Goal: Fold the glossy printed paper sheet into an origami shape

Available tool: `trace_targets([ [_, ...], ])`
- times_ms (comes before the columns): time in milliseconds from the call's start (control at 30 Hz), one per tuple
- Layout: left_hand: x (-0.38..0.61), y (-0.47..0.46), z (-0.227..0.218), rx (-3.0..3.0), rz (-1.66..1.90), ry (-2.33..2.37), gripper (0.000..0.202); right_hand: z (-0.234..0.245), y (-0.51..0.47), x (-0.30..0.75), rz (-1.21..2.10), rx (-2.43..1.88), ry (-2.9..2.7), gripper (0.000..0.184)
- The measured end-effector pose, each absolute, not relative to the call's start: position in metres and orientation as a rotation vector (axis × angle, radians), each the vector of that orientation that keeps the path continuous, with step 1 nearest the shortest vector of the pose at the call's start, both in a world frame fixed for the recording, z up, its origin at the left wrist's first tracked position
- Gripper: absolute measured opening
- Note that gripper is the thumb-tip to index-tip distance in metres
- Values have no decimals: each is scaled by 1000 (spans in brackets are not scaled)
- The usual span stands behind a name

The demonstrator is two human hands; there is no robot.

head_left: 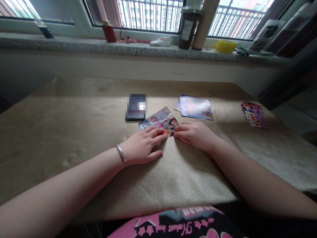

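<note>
A colourful printed card (158, 119) with red lettering and a pictured face lies at an angle on the table. My left hand (146, 144), a silver bracelet at its wrist, rests flat on the card's near edge with the fingers apart. At the card's right corner, my right hand (194, 135) has its fingers pressed together on the edge; its thumb is mostly hidden. Just beyond the right hand lie pale blue-purple cards (196, 107), overlapping and catching the light.
A dark flat object (136, 107), blurred out, lies behind the left hand. Several red and pink printed pieces (254, 114) overlap at the far right. The table (81, 122) meets a wall under a stone windowsill (138, 48) holding a dark jar (188, 29) and a yellow block (226, 46).
</note>
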State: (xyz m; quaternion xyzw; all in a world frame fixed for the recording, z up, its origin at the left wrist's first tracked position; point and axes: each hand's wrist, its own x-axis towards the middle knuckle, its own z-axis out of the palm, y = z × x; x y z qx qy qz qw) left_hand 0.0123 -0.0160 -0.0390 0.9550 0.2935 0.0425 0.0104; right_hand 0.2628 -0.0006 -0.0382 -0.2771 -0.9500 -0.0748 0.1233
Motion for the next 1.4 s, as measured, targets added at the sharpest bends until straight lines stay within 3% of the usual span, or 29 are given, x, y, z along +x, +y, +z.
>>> trace_targets([
  [1400,9,-13,-39,2951,140,911,58,-20,-3,280,-169,-1138,-2791,21],
])
